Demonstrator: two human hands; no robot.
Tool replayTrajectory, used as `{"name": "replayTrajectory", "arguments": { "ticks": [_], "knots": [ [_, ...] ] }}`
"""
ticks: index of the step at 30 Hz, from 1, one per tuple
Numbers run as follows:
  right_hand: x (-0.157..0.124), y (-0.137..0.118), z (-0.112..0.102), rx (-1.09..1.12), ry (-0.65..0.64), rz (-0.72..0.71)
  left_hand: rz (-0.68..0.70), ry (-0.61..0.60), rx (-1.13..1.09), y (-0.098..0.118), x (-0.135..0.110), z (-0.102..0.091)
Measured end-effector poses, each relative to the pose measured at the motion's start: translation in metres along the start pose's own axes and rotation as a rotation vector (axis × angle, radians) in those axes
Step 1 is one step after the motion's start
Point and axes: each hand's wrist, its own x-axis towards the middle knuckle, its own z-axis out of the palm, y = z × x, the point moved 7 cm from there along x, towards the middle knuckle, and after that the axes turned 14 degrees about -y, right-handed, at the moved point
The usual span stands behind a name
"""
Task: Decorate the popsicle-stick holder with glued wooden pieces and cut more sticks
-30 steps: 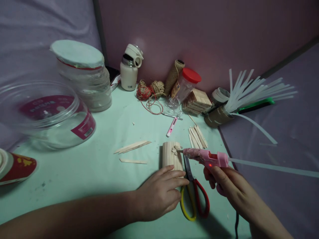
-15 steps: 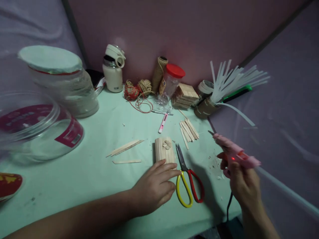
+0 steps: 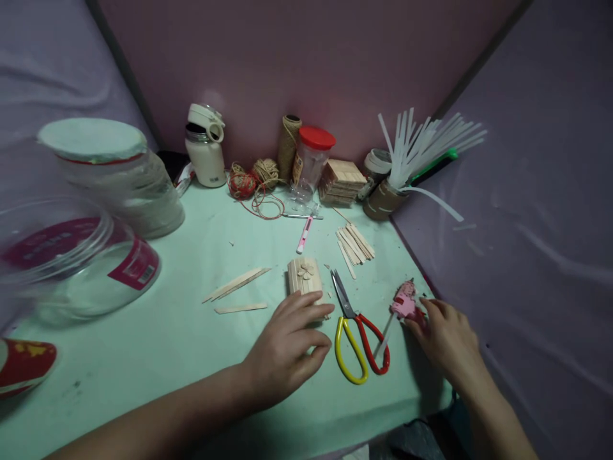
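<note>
The stick panel (image 3: 299, 291), flower (image 3: 305, 269) already on it, lies under the left hand's (image 3: 287, 348) spread fingertips, the right hand's (image 3: 445, 335) loose fingers touch the glue gun (image 3: 403, 304) lying just ahead, and the sticks (image 3: 354, 241) beyond lie unused.

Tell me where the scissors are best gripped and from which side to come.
Grip the scissors by the yellow and red loops, coming from the near edge: the loops face the person, the blades point away. The stick of the glue gun seems to cross the red loop, so the yellow one looks freer.
</note>
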Motion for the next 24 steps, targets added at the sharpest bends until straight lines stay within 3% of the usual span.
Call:
{"name": "replayTrajectory", "arguments": {
  "ticks": [2,4,6,8,11,17,24],
  "knots": [
    [-0.005,-0.025,-0.035,0.093,0.121,-0.060,-0.111,0.053,-0.111,-0.004,0.003,-0.012],
    [-0.011,-0.064,-0.070,0.328,0.203,-0.246,-0.308,0.103,-0.293,-0.016,0.005,-0.022],
    [-0.014,-0.107,-0.095,0.585,0.194,-0.456,-0.526,0.131,-0.525,-0.029,0.003,-0.023],
    [-0.016,-0.150,-0.110,0.691,0.151,-0.667,-0.677,0.151,-0.745,-0.037,0.000,-0.020],
    [-0.012,-0.186,-0.115,0.736,0.136,-0.784,-0.737,0.158,-0.957,-0.040,-0.003,-0.016],
    [-0.003,-0.200,-0.103,0.769,0.101,-0.790,-0.744,0.120,-1.058,-0.041,-0.005,-0.013],
    [-0.001,-0.204,-0.099,0.739,0.078,-0.800,-0.737,0.106,-1.014,-0.044,-0.006,-0.012]
  ]
}}
